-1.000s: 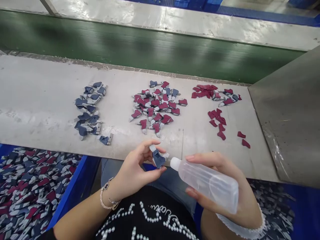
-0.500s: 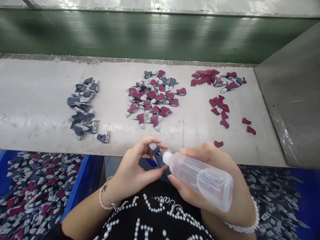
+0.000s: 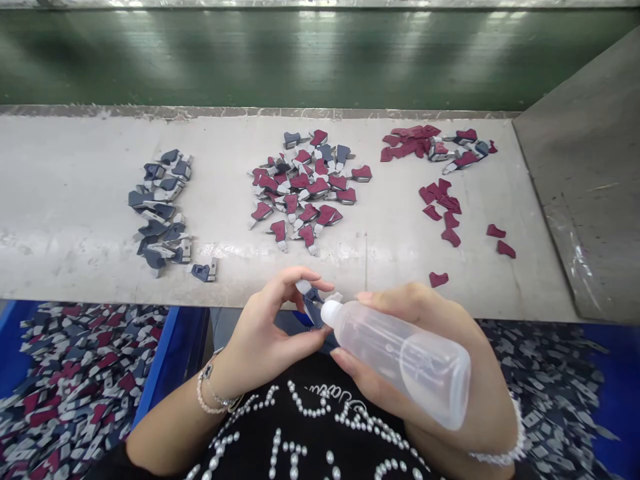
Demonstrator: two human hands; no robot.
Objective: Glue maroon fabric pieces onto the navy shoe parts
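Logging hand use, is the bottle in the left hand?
No: the right hand holds the bottle, the left hand a blue part.

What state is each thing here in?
Left hand: closed on blue part
Right hand: closed on bottle
Blue part: held, no red piece showing
Bottle: tilted, white tip at the part
Central pile: mostly red-topped
Red pieces: loose, some heaped
Left bin: heaped with parts

The bottle (image 3: 405, 363) has been brought up to the blue-grey part (image 3: 313, 307) by the right hand (image 3: 443, 317); one red piece (image 3: 439, 279) has been revealed
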